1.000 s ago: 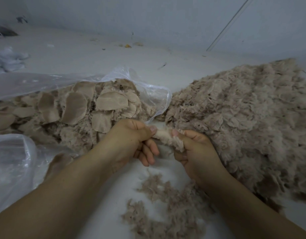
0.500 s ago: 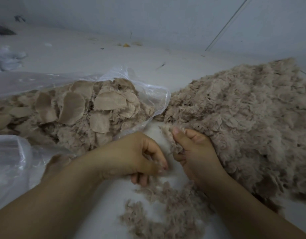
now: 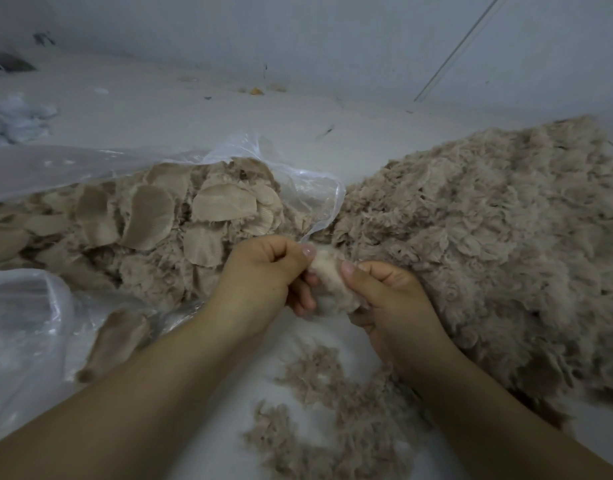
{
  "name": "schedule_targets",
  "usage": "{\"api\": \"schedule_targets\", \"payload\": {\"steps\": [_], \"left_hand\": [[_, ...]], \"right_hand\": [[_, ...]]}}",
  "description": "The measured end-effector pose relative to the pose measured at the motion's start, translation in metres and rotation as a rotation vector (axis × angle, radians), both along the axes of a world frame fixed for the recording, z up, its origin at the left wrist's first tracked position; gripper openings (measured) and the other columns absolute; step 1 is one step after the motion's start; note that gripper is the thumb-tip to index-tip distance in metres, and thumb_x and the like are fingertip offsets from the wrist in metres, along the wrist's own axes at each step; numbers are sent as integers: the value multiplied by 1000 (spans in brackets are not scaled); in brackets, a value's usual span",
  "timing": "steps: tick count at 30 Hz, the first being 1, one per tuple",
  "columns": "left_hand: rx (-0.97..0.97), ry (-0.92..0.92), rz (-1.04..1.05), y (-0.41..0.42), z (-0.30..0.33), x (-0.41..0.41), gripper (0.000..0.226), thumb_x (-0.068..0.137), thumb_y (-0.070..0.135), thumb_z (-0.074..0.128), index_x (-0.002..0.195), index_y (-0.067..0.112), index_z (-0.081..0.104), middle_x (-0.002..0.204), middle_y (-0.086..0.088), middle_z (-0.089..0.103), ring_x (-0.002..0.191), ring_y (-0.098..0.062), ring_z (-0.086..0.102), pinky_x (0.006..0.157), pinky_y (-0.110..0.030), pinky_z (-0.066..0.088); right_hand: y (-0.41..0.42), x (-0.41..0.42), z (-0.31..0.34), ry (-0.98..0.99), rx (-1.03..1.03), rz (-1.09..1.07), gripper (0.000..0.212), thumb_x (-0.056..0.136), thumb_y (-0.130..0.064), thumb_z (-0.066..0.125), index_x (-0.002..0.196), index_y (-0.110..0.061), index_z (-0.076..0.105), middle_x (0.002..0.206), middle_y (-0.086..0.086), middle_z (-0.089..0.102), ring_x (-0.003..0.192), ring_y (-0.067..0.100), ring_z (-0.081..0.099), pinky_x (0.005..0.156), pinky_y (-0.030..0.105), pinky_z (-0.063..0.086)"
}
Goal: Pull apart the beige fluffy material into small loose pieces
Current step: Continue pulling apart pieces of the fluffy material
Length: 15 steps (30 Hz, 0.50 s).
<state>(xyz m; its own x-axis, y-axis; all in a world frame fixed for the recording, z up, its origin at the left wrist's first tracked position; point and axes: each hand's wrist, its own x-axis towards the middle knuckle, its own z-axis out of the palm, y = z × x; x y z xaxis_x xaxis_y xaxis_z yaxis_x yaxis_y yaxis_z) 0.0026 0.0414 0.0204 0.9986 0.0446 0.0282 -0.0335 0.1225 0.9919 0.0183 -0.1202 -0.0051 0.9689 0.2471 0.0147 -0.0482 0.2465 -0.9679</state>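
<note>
1. Gripping a small tuft of beige fluff (image 3: 327, 271) between them, the left hand (image 3: 260, 278) and the right hand (image 3: 391, 306) meet just above the white surface (image 3: 201, 109), a little forward of centre.
2. The left hand has its fingers curled in, the thumb pressed against the tuft's upper left end; the lower fingers tuck under the piece.
3. The right hand pinches the tuft's right side, thumb laid along the top and the other fingers folded beneath it.
4. The tuft looks paler than the rest of the material and is partly hidden by both thumbs, so its full shape is hard to make out.
5. A large heap of loose fluffy pieces (image 3: 488, 244) fills the right side, touching the back of the right hand.
6. A clear plastic bag (image 3: 308, 188) lies open on the left, holding flat rounded beige pads (image 3: 149, 216) mixed with fluff; its mouth edge reaches down to just behind the left hand.
7. A thin scatter of small shreds (image 3: 326, 420) lies on the surface below the hands, between the two forearms.
8. One brownish pad (image 3: 114, 341) rests on crumpled plastic (image 3: 24, 323) beside the left forearm.
9. A pale bluish-white bundle (image 3: 17, 119) sits far back at the left; what it is cannot be told.
</note>
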Motion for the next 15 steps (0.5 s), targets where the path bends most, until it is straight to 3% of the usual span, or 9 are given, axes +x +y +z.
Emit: {"api": "schedule_targets", "payload": {"steps": [1, 5, 8, 11, 13, 15], "left_hand": [[-18, -8, 47, 1, -1, 1, 32, 98, 12, 53, 69, 2, 60, 58, -9, 60, 40, -19, 51, 39, -24, 41], [-12, 12, 77, 5, 1, 4, 37, 97, 32, 55, 75, 2, 58, 61, -9, 62, 38, -22, 50, 37, -23, 38], [63, 58, -77, -1, -2, -1, 58, 78, 48, 70, 83, -9, 58, 63, -13, 65, 37, -23, 51, 36, -22, 37], [67, 19, -63, -5, -6, -2, 38, 88, 22, 68, 84, -15, 58, 56, -19, 60, 35, -21, 50, 35, -23, 38], [30, -7, 1, -4, -7, -1, 26, 93, 10, 61, 76, -10, 61, 54, -20, 58, 37, -21, 50, 37, -23, 39], [-18, -9, 43, -3, -7, 0, 29, 97, 4, 53, 71, -2, 64, 56, -16, 59, 38, -20, 50, 38, -23, 39]], "right_hand": [[0, 0, 1, 10, 7, -8, 29, 78, -30, 73, 56, -14, 62, 51, 1, 43, 43, 7, 31, 40, 18, 28], [3, -1, 2, 8, 32, -65, 59, 73, -35, 71, 74, 19, 48, 60, 17, 21, 51, 20, 13, 41, 22, 23], [3, -2, -2, -59, -29, -76, 53, 79, -38, 72, 78, 13, 58, 63, 27, 43, 53, 23, 30, 46, 26, 34], [2, -2, -4, -93, -80, -36, 40, 86, -34, 73, 78, 5, 66, 75, 41, 56, 63, 38, 52, 62, 46, 48], [1, -1, -5, -83, -74, -41, 30, 85, -30, 72, 71, -3, 69, 59, 23, 57, 53, 24, 49, 54, 30, 45], [1, 0, -5, -65, -78, -74, 30, 86, -22, 72, 64, -2, 65, 48, 3, 42, 42, 9, 32, 43, 19, 31]]}}
